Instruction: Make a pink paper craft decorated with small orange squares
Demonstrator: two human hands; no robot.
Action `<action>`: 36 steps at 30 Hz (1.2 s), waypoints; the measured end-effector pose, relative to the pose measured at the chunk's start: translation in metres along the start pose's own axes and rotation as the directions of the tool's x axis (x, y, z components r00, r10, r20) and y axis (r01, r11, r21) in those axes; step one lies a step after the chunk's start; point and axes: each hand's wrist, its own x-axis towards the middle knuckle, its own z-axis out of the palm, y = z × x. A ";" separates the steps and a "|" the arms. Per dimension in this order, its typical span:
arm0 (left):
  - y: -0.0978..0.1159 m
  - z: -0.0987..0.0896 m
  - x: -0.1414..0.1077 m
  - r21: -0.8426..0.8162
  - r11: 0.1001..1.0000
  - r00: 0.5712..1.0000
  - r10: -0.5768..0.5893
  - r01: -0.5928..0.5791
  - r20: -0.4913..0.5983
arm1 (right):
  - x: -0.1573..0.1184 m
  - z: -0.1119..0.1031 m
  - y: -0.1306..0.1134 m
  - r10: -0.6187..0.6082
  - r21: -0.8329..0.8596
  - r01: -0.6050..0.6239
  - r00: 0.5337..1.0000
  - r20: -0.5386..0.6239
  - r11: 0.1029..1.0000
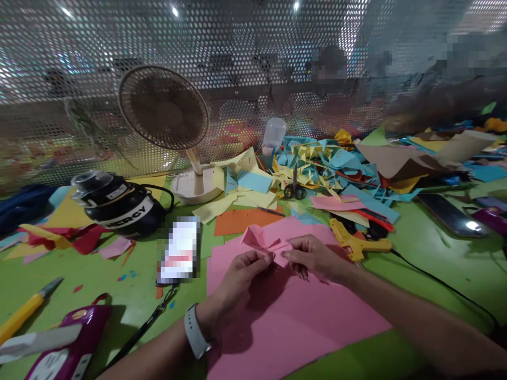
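A small folded piece of pink paper (255, 237) is pinched between my two hands, above larger pink paper sheets (293, 322) on the green table. My left hand (249, 269), with a pale watch strap on its wrist, grips the piece at its lower left, fingers closed. From the right, my right hand (307, 254) holds the other end between thumb and fingers. The folded piece has raised flaps at its upper left. Its exact shape is partly hidden by my fingers.
A yellow glue gun (358, 241) with a black cord lies to the right, near a phone (451, 215). Scissors (294, 189) and heaped paper scraps (328, 158) are behind. At left are a fan (164, 108), a black bottle (122, 206), a lit phone (180, 250) and a yellow-handled cutter (27, 311).
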 end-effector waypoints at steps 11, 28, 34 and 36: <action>0.004 -0.008 0.004 0.050 0.991 0.980 -0.128 0.122 0.155 | -0.005 -0.002 -0.006 0.152 -0.029 -0.150 0.979 0.134 0.988; 0.003 0.001 -0.007 0.025 0.989 0.939 -0.149 0.149 0.309 | 0.002 -0.001 -0.002 0.198 0.122 -0.202 0.979 0.047 0.972; 0.003 0.002 -0.009 0.066 0.986 0.927 -0.168 0.155 0.336 | 0.001 0.000 0.000 0.132 0.106 -0.143 0.986 0.104 0.984; 0.002 0.001 -0.010 0.086 0.984 0.920 -0.177 0.156 0.349 | 0.000 0.000 0.000 0.113 0.102 -0.124 0.987 0.112 0.987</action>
